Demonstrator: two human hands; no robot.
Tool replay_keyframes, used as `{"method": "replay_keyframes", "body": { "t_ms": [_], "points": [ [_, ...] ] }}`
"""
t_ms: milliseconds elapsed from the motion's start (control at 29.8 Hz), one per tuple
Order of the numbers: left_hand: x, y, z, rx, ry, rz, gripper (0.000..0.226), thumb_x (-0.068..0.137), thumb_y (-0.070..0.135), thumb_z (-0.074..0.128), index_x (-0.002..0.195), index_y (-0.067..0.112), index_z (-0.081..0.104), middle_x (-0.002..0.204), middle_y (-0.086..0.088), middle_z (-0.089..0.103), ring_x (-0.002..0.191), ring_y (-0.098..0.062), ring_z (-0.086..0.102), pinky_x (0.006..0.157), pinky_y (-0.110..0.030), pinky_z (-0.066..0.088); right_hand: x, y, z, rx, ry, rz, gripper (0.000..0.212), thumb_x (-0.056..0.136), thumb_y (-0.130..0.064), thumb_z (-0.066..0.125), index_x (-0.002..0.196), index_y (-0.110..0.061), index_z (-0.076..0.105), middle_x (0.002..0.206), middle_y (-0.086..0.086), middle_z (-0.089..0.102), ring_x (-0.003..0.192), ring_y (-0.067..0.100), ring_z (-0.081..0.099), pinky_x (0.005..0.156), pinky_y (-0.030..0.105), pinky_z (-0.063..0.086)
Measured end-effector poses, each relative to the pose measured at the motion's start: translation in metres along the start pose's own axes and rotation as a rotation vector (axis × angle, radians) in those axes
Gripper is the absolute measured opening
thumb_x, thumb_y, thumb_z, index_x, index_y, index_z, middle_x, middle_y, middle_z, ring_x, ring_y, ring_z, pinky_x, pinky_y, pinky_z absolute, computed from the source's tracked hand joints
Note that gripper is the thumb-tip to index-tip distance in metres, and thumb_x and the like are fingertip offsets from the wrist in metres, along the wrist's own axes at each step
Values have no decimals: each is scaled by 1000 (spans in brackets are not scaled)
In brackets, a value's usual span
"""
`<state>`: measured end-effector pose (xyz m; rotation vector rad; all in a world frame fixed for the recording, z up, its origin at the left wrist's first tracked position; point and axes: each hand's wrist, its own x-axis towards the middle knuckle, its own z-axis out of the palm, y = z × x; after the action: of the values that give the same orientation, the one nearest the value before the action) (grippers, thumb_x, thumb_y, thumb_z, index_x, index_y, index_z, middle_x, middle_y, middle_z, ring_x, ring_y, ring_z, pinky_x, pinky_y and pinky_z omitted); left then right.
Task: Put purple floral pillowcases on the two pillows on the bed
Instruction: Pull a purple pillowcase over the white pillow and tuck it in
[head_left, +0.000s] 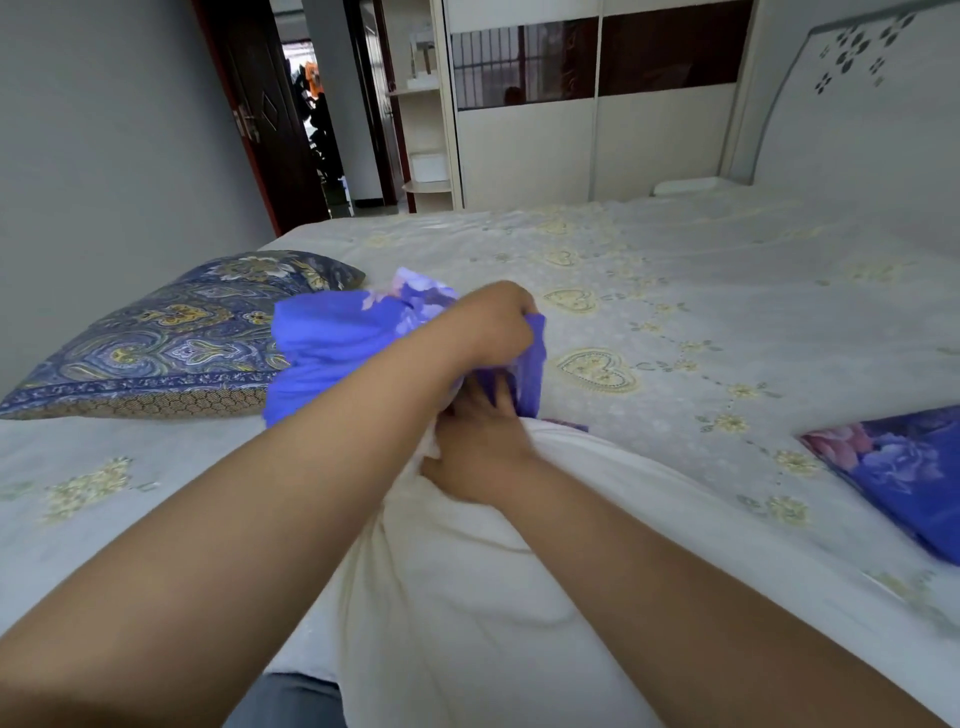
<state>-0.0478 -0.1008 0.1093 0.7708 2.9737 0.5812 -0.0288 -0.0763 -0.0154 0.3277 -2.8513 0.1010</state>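
A bare white pillow (467, 587) lies in front of me on the bed. At its far end sits a bunched purple floral pillowcase (332, 343). My left hand (493, 322) grips the pillowcase's open edge from above. Just below it, my right hand (480, 436) grips the pillow's far corner, its fingers reaching into the purple cloth. A second purple floral pillowcase (904, 467) lies flat at the right. A pillow in a blue paisley cover (171, 338) rests to the left.
The bed (701, 291) has a white sheet with yellow heart embroidery. A white headboard (857, 104) stands at the back right, a wardrobe (571, 145) behind, and an open doorway (317, 114) at the back left.
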Motion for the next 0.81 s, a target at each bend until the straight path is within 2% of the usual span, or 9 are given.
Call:
{"method": "replay_keyframes", "body": {
  "t_ms": [67, 134, 302, 403, 470, 571, 672, 739, 806],
  "points": [
    [1, -18, -8, -1, 59, -42, 29, 84, 0, 40, 100, 15, 61, 113, -11, 62, 92, -23, 51, 71, -24, 37, -1, 8, 4, -11, 36, 68, 92, 80, -62, 50, 150, -14, 13, 158, 13, -5, 143, 40, -5, 115, 53, 0],
    [3, -26, -11, -44, 97, -99, 31, 86, -1, 37, 104, 12, 59, 117, -12, 59, 95, -25, 51, 73, -24, 36, 1, 11, 8, -5, 13, 76, 90, 81, -61, 52, 149, -13, 17, 158, 10, -11, 143, 38, -4, 116, 50, 7],
    [1, -2, 13, -19, 6, -95, 34, 93, 6, 36, 120, 5, 56, 124, -14, 57, 113, -30, 53, 80, -26, 38, 5, 7, 11, -47, -7, 26, 73, 89, -51, 49, 146, -13, 23, 152, 7, 25, 139, 27, 21, 109, 41, 21],
    [4, -17, 8, -51, 46, -142, 34, 94, 3, 34, 121, 1, 55, 126, -18, 55, 117, -31, 51, 89, -28, 39, 6, 11, 14, -53, 45, 37, 65, 88, -41, 56, 140, -11, 32, 149, 7, 30, 134, 27, 31, 103, 39, 29],
    [5, -38, -2, -113, 139, -215, 35, 93, 2, 35, 120, 2, 57, 126, -19, 56, 118, -31, 50, 91, -27, 38, -1, 11, 15, -67, 174, 28, 67, 79, -41, 65, 134, -8, 44, 147, 7, 37, 127, 28, 43, 97, 38, 39],
    [-1, -59, -3, -221, 202, -180, 27, 89, -1, 39, 102, 6, 62, 107, -16, 62, 102, -26, 55, 76, -25, 37, -18, 16, 18, 173, 568, 32, 52, 77, -45, 58, 117, -12, 59, 117, 4, 62, 102, 23, 58, 85, 34, 49],
    [-12, -63, 9, -328, 102, -66, 22, 84, -1, 45, 89, 5, 65, 89, -9, 63, 82, -17, 53, 70, -24, 40, -25, 31, 7, 589, 699, 151, 46, 81, -27, 51, 124, -10, 51, 129, 6, 49, 121, 23, 45, 100, 38, 41],
    [-22, -61, 19, -445, -23, -33, 19, 84, 1, 52, 89, 9, 69, 87, -8, 68, 78, -15, 58, 76, -27, 48, -19, 45, 4, 610, 563, 205, 66, 77, -17, 55, 141, -18, 36, 150, -1, 28, 135, 18, 32, 102, 33, 41],
    [-31, -62, 28, -561, -75, -6, 17, 84, 2, 58, 86, 14, 70, 83, -4, 67, 74, -9, 57, 76, -23, 48, -15, 55, 5, 638, 467, 215, 75, 76, -9, 54, 144, -29, 31, 152, -10, 23, 133, 13, 36, 95, 33, 45]
  ]
}}
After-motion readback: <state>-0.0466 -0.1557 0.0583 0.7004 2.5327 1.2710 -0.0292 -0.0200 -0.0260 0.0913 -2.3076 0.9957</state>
